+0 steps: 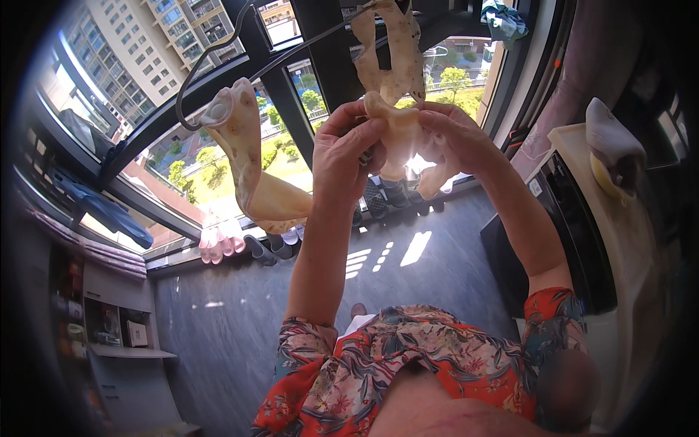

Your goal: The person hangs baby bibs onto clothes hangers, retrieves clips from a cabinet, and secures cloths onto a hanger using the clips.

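Raised in front of the window, a thin cream-coloured piece of cloth lies stretched between my two hands. My left hand pinches its left edge between thumb and fingers. The right edge is gripped by my right hand, with the lower part of the cloth hanging below in bright light. Just beyond hangs a spotted cream cloth item with a long opening in it. Another cream cloth with brown spots hangs to the left, and its lower end passes behind my left forearm. A dark curved bar runs near it.
Slippers and several other shoes line the window's foot. A dark glossy appliance stands right, beside a pale surface carrying a white cloth-like object. Open shelves are at left. Blue cloth hangs by the left window.
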Available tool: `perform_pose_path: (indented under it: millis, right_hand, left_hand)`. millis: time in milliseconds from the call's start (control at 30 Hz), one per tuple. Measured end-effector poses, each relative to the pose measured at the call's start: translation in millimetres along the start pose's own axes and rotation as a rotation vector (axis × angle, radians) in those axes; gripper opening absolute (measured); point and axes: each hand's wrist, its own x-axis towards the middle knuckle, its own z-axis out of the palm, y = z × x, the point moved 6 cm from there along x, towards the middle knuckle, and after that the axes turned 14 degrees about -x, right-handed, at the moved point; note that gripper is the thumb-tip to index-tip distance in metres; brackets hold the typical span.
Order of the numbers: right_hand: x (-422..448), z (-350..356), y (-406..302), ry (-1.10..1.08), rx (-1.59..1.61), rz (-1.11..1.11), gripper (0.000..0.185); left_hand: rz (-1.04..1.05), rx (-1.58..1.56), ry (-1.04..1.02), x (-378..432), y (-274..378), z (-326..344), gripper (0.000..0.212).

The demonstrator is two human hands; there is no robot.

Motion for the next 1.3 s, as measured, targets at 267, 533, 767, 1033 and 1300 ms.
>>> perform_pose_path:
  millis: [267, 533, 767, 1033, 1300]
  right_hand:
    - [1, 12, -16, -0.112, -0.095, -0.058, 0.031]
    - [33, 13, -70, 0.013, -0.242, -0.295, 0.023]
    - [94, 23, -126, -0.072, -0.329, -0.367, 0.028]
    - [118, 64, -141, -0.181, -0.239, -0.155, 0.028]
    - [130, 93, -165, -0.408, -0.562, -0.128, 0.028]
  left_hand:
    - [0.072, 0.109, 0.074, 0, 5, -6, 0.034]
    - [0.329, 0.084, 0.004, 2, 28, 1, 0.047]
    - [0.542, 0.103, 0.024, 6, 44, 16, 0.037]
    - [0.627, 0.103, 0.212, 7, 57, -12, 0.027]
    - [0.569, 0.131, 0.122, 25, 73, -2, 0.024]
